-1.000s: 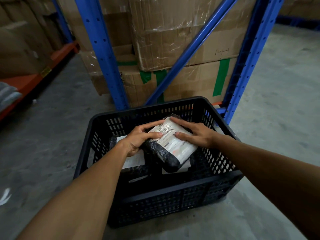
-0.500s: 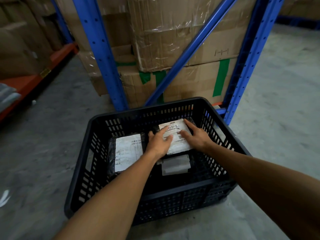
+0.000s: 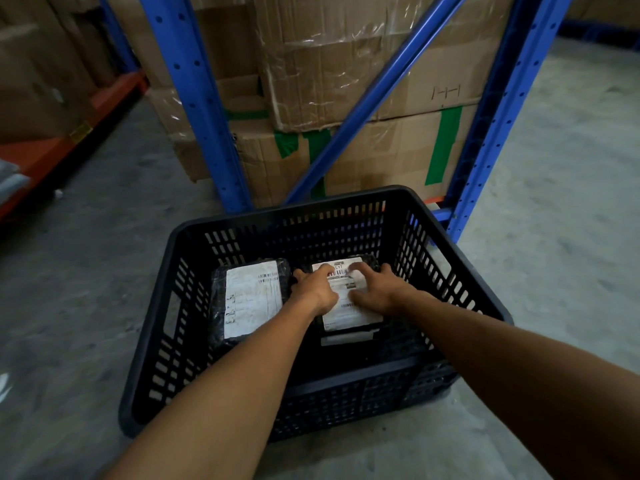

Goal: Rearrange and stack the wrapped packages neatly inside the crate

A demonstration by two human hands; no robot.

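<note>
While both hands sit inside the black crate (image 3: 460, 299), reading as the settle-and-square step. Left hand (image 3: 317, 289) flat on the near-left part of the top package (image 3: 349, 296), fingers loosely spread and pressing on the label, not pinching. Right hand (image 3: 377, 292) same story on the right half: palm down, fingers spread over the label, thumb toward the near edge. No wrap-around grip visible on either; looks like pressing or sliding only.

Top package in the right half of the crate floor, label up, long axis running near-to-far, roughly parallel to the crate's side walls. Sits on another package (image 3: 346, 338), only a pale strip of it showing at the near edge, so top one offset slightly toward the far wall. Second stack, left package (image 3: 251, 299), just beside, same orientation, label up, a narrow dark gap between the two.

Key relation: package directly under both palms, hands side by side across its short axis. Left hand nearer the gap and the left package; right hand nearer the right wall. Any squaring move likely a pull toward the near wall along the long axis to cover that exposed strip below.

Risk: slick wrap, flat-palm contact could slip instead of dragging. Far end of package partly hidden by fingers, so flushness there not judgeable.
</note>
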